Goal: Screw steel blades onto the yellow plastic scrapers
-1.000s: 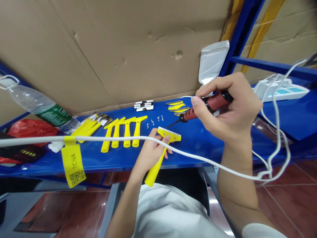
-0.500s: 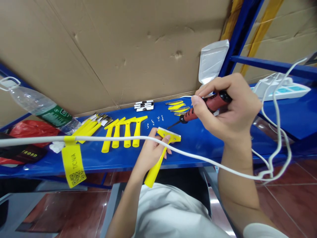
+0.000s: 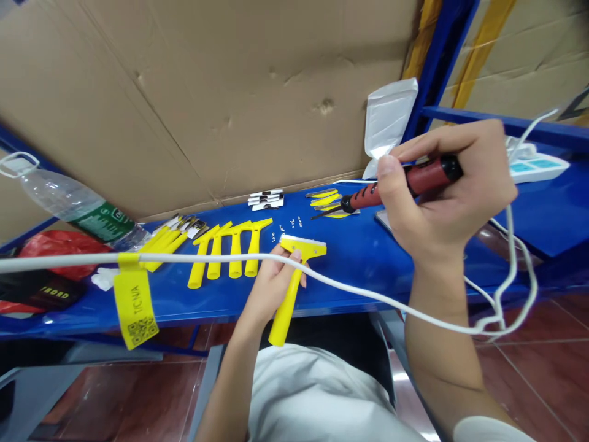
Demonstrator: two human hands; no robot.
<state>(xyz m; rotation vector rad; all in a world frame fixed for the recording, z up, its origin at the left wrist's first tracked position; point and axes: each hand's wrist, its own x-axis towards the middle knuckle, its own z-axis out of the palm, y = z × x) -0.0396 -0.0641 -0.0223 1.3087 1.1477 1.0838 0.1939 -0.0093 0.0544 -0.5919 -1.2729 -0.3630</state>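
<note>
My left hand (image 3: 271, 279) is closed around the neck of a yellow scraper (image 3: 304, 248), whose wide head carries two small screws and a pale strip along its far edge. Its hollow handle points down toward my body. Higher up on the right, my right hand (image 3: 451, 190) grips a red and black screwdriver (image 3: 405, 187), its tip pointing left, apart from the scraper. Small screws (image 3: 291, 223) lie scattered on the blue table (image 3: 359, 270) just beyond the scraper head. Several yellow scraper handles (image 3: 235, 248) stand in a row to the left.
Yellow blade covers (image 3: 326, 200) and white-and-black blade packs (image 3: 267, 199) lie at the back by the cardboard. More yellow scrapers (image 3: 168, 242) and a plastic bottle (image 3: 87, 205) are on the left. A white cable (image 3: 363, 291) crosses in front; a power strip (image 3: 538, 170) sits right.
My right hand has lifted the screwdriver up and right, its tip drawing away from the scraper head. The scraper in my left hand has shifted slightly left and turned a little.
</note>
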